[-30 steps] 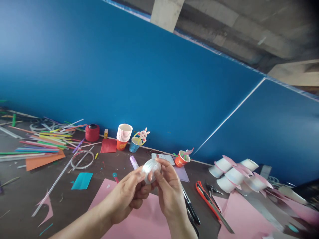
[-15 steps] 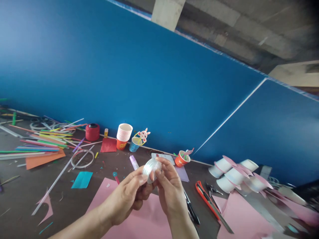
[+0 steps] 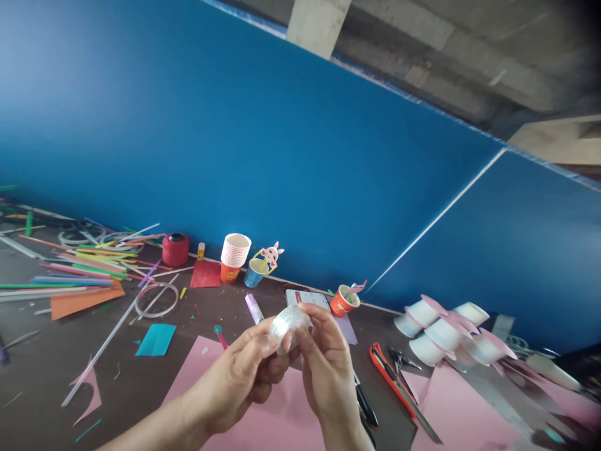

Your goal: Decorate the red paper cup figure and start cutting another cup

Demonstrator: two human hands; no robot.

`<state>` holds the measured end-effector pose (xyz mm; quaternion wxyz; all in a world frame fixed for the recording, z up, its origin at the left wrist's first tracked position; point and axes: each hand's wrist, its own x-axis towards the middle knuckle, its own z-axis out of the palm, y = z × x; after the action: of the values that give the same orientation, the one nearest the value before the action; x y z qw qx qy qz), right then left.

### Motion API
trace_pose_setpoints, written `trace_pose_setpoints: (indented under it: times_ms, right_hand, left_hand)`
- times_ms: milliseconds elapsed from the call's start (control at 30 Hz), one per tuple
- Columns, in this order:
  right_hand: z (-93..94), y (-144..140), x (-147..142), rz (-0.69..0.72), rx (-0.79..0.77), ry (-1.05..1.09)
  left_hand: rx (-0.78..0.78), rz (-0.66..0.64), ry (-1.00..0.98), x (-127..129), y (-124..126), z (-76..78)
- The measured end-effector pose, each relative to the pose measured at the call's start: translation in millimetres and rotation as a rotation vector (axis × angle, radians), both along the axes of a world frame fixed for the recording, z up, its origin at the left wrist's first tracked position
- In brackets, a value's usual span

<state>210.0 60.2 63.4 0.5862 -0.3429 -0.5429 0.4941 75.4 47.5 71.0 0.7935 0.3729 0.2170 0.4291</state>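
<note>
A small roll of clear tape [image 3: 290, 321] is held up between both hands, over a pink sheet of paper [image 3: 277, 413] on the dark table. My left hand [image 3: 244, 369] grips its left side with thumb and fingers closed. On its right side my right hand [image 3: 326, 357] pinches it, thumb below and fingertips at the upper edge. Whether a tape end is lifted cannot be made out. Just behind the hands lies a purple-and-white glue stick [image 3: 254, 309]. A black pen [image 3: 365, 404] rests right of my right hand, partly hidden by it.
An orange utility knife [image 3: 392, 382] lies to the right, before several white paper cups with pink rims [image 3: 446, 332]. Stacked cups [image 3: 235, 257], a blue cup [image 3: 256, 272] with a rabbit cutout and a red cup [image 3: 344, 302] stand along the blue partition. Colourful strips [image 3: 89, 269] cover the left.
The tape roll has turned a little in the fingers and shifted slightly right. My right hand has moved slightly right and down. Both hands keep their hold.
</note>
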Motion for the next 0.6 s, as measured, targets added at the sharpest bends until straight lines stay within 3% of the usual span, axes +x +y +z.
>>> trace_pose_setpoints:
  times_ms: [600]
  right_hand:
    - [1.0,10,-3,0.107,-0.148,0.174]
  left_hand:
    - [0.049,0.03,0.08,-1,2,-2.1]
